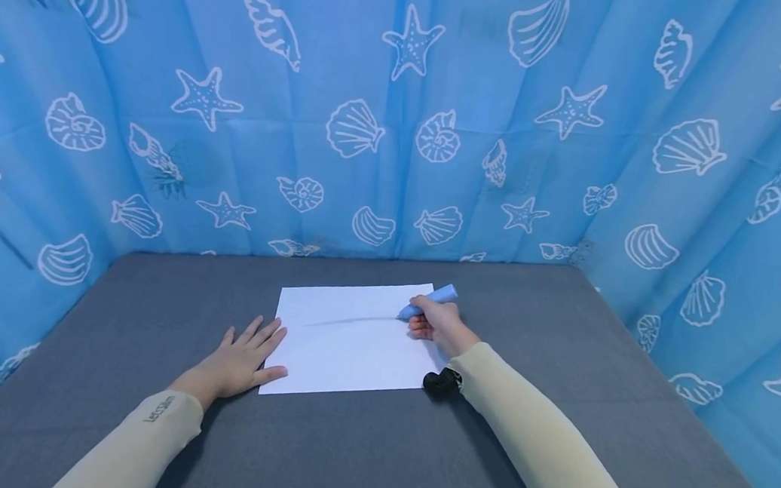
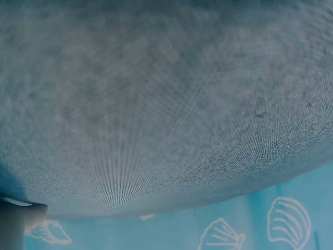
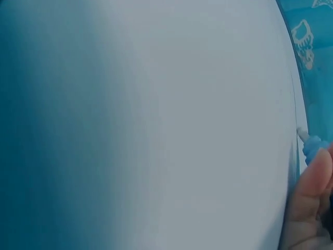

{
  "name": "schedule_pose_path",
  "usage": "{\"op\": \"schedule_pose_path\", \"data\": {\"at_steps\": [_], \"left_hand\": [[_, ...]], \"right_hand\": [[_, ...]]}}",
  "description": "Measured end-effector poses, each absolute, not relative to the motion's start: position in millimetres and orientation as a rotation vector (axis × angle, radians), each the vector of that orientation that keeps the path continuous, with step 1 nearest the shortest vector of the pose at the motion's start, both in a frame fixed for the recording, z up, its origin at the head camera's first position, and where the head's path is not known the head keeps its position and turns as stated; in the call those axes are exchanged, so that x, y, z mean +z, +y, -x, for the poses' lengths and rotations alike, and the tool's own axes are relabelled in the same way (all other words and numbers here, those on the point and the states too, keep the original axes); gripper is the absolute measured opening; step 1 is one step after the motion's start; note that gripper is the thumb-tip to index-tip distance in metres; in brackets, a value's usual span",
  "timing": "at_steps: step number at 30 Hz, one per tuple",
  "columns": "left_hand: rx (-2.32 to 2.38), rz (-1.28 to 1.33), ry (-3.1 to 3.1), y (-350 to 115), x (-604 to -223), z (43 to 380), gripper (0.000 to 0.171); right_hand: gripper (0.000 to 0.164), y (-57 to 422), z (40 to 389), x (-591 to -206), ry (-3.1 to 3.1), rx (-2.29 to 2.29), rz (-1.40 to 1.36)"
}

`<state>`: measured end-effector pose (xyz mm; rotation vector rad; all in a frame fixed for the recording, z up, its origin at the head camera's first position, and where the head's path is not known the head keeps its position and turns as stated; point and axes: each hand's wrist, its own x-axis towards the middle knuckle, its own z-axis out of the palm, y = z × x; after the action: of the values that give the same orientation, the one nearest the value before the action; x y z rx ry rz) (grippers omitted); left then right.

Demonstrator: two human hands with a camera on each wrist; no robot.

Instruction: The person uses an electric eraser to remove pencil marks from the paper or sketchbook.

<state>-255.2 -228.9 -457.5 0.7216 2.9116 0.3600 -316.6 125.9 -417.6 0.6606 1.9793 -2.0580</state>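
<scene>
A white sheet of paper (image 1: 348, 358) lies on the grey table, with a thin faint line running across its upper half. My right hand (image 1: 441, 325) pinches a thick light-blue marker (image 1: 437, 294), its tip at the right end of that line. In the right wrist view the marker's pale tip and ribbed blue neck (image 3: 313, 147) show beside the thumb (image 3: 312, 179); much of the hand is cut off. Spread fingers of my left hand (image 1: 241, 360) rest across the sheet's left edge and hold nothing. Only a small part of that hand (image 2: 34, 214) shows in the left wrist view.
Grey cloth covers the table (image 1: 349, 453). A blue curtain (image 1: 348, 67) with white shells and starfish hangs behind it and along its sides. A small black device (image 1: 440, 384) sits at my right wrist, over the paper's near right corner.
</scene>
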Motion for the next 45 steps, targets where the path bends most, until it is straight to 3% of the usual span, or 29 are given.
{"op": "schedule_pose_path", "data": {"at_steps": [37, 45], "left_hand": [[0.348, -0.73, 2.923, -229.1, -461.8, 255.2, 0.087], [0.323, -0.712, 2.928, -229.2, -459.0, 255.0, 0.087]], "right_hand": [[0.029, 127.8, 315.6, -414.7, 1.924, -2.123, -0.645], [0.023, 130.4, 322.5, -420.5, 1.917, -2.095, -0.624]]}}
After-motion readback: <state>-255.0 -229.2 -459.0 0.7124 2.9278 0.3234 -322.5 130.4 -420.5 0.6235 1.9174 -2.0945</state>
